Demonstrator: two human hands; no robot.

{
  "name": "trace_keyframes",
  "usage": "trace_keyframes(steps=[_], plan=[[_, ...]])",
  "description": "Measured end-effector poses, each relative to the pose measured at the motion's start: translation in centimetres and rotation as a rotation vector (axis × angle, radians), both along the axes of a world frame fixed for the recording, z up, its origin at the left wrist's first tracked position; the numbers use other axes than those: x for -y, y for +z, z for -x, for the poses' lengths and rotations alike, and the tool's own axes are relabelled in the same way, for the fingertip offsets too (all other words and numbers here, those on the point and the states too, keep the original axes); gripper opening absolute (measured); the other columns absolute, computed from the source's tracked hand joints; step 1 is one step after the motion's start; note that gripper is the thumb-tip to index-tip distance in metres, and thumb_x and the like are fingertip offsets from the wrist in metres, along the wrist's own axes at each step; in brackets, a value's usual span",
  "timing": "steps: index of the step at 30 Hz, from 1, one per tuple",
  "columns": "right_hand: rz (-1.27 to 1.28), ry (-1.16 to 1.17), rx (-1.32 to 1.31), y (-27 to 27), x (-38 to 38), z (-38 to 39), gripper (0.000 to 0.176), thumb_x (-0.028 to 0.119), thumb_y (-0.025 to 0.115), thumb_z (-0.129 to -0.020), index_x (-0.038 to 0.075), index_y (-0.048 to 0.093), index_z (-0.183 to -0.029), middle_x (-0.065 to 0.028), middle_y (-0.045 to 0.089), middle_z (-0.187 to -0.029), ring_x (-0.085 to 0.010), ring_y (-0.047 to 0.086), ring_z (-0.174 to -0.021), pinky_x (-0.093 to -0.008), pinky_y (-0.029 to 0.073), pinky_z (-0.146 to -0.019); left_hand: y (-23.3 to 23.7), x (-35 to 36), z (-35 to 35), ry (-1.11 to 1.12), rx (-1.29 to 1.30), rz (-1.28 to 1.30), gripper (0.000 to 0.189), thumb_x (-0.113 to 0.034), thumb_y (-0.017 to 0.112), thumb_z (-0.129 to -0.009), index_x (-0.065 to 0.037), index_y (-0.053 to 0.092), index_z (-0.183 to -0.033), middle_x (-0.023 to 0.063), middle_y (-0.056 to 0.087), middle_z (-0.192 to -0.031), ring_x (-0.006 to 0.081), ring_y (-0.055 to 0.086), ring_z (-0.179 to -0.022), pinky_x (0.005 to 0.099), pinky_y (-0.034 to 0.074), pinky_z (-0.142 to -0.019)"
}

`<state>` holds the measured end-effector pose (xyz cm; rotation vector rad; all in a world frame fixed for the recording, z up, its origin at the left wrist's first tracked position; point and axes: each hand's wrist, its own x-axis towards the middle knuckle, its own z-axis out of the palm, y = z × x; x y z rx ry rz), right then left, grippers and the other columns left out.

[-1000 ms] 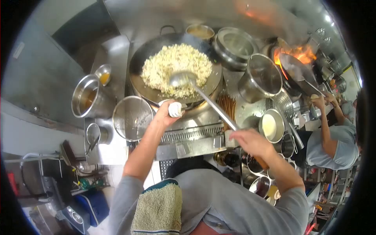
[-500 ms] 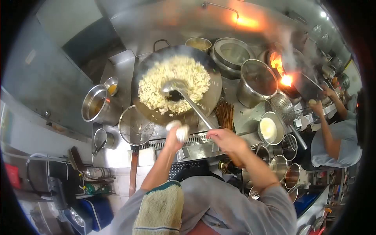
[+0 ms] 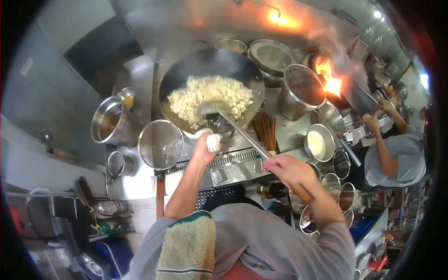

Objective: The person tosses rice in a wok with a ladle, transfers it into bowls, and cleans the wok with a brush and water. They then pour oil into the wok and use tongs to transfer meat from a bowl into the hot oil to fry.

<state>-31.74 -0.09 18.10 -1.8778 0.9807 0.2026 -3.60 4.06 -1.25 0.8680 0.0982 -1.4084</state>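
Observation:
A large dark wok (image 3: 175,72) holds a heap of pale fried rice (image 3: 212,91), slightly blurred. At the wok's near rim, my left hand (image 3: 205,147) is closed around a folded white cloth (image 3: 213,143); the wok's handle, if there is one, is hidden beneath it. My right hand (image 3: 291,170) is wrapped round the long handle of a metal ladle (image 3: 242,133). The ladle's bowl is in the near part of the rice, smeared by motion.
A wire strainer (image 3: 161,144) lies left of the wok, near a steel pot (image 3: 112,123). A bamboo brush (image 3: 265,130) and a tall pot (image 3: 301,95) stand on the right. Flames (image 3: 329,79) rise by a co-worker (image 3: 394,158) at another wok. A towel (image 3: 186,242) hangs over my shoulder.
My right hand and the ladle handle have shifted right and toward me. The rice has slid into a smaller heap, baring more of the wok's far side. My left hand still grips the cloth.

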Motion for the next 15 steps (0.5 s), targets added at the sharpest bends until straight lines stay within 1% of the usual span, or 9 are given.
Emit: trace_keyframes(steps=[3,5,7,9,10,11,13,14,15], plan=[[0.009,-0.058,0.147,-1.8,0.5,-1.6,0.022,0.019,0.045,-0.095,0.006,0.060,-0.105,-0.0063,0.055,-0.064,-0.0137,0.052,-0.043,-0.0305,0.042,-0.043,-5.1,-4.4,2.8,-0.097,0.028,0.093,0.020,-0.013,0.045,-0.089,-0.010,0.049,-0.108,0.0084,0.063,-0.086,0.0232,0.064,-0.070,0.0360,0.055,-0.060],[0.033,-0.111,0.221,2.1,-1.5,0.0,0.023,0.019,0.045,-0.096,0.005,0.060,-0.104,-0.0050,0.054,-0.065,-0.0123,0.050,-0.041,-0.0277,0.041,-0.041,1.6,-4.9,4.9,0.097,0.104,0.016,0.018,-0.013,0.044,-0.090,-0.012,0.048,-0.107,0.0089,0.063,-0.085,0.0236,0.064,-0.072,0.0365,0.055,-0.057],[-0.030,-0.206,0.319,3.8,-3.5,2.1,0.022,0.019,0.044,-0.097,0.005,0.060,-0.102,-0.0060,0.052,-0.065,-0.0118,0.048,-0.039,-0.0257,0.040,-0.038,-0.3,-1.5,0.7,0.077,0.061,0.017,0.013,-0.014,0.044,-0.090,-0.012,0.050,-0.102,0.0074,0.063,-0.082,0.0231,0.063,-0.069,0.0389,0.053,-0.054],[-0.259,-0.382,0.646,3.7,-4.1,1.7,0.019,0.018,0.043,-0.098,0.006,0.057,-0.102,-0.0061,0.048,-0.065,-0.0102,0.042,-0.036,-0.0232,0.036,-0.033,1.4,2.4,-3.1,0.053,0.012,0.041,0.010,-0.017,0.045,-0.091,-0.013,0.053,-0.094,0.0068,0.063,-0.078,0.0226,0.062,-0.064,0.0396,0.050,-0.050],[-0.367,-0.471,0.810,3.7,-4.1,1.3,0.018,0.018,0.042,-0.098,0.007,0.056,-0.103,-0.0062,0.046,-0.064,-0.0094,0.040,-0.035,-0.0219,0.035,-0.031,0.3,3.8,-4.8,-0.024,-0.002,0.086,0.011,-0.018,0.045,-0.092,-0.013,0.053,-0.092,0.0070,0.063,-0.077,0.0223,0.061,-0.062,0.0390,0.049,-0.049],[-0.596,-0.495,1.007,2.2,-2.9,0.2,0.015,0.016,0.043,-0.098,0.009,0.054,-0.104,-0.0062,0.043,-0.064,-0.0084,0.036,-0.034,-0.0213,0.032,-0.028,-1.0,5.2,-6.1,-0.099,-0.014,0.139,0.013,-0.020,0.044,-0.092,-0.012,0.054,-0.089,0.0071,0.062,-0.077,0.0220,0.060,-0.061,0.0384,0.048,-0.047],[-1.153,-0.510,1.292,-4.8,1.1,-2.6,0.011,0.015,0.043,-0.098,0.012,0.050,-0.106,-0.0048,0.039,-0.063,-0.0064,0.030,-0.033,-0.0202,0.029,-0.026,-2.2,6.0,-6.4,-0.064,-0.001,0.100,0.015,-0.021,0.044,-0.093,-0.012,0.054,-0.088,0.0073,0.062,-0.075,0.0220,0.059,-0.059,0.0381,0.048,-0.047],[-1.213,-0.674,1.176,-8.7,3.4,-4.7,0.010,0.016,0.045,-0.098,0.016,0.051,-0.105,-0.0022,0.039,-0.063,-0.0049,0.030,-0.033,-0.0196,0.026,-0.026,-2.5,6.2,-6.8,-0.049,0.014,0.075,0.016,-0.022,0.044,-0.093,-0.011,0.055,-0.087,0.0074,0.062,-0.074,0.0220,0.059,-0.059,0.0379,0.048,-0.048],[-1.206,-0.613,1.112,-10.7,5.7,-6.6,0.012,0.015,0.046,-0.097,0.014,0.052,-0.108,0.0007,0.040,-0.064,-0.0038,0.032,-0.036,-0.0184,0.026,-0.029,-2.3,6.6,-7.0,-0.065,0.001,0.041,0.018,-0.022,0.044,-0.093,-0.010,0.054,-0.085,0.0073,0.061,-0.072,0.0217,0.058,-0.057,0.0373,0.047,-0.047]])
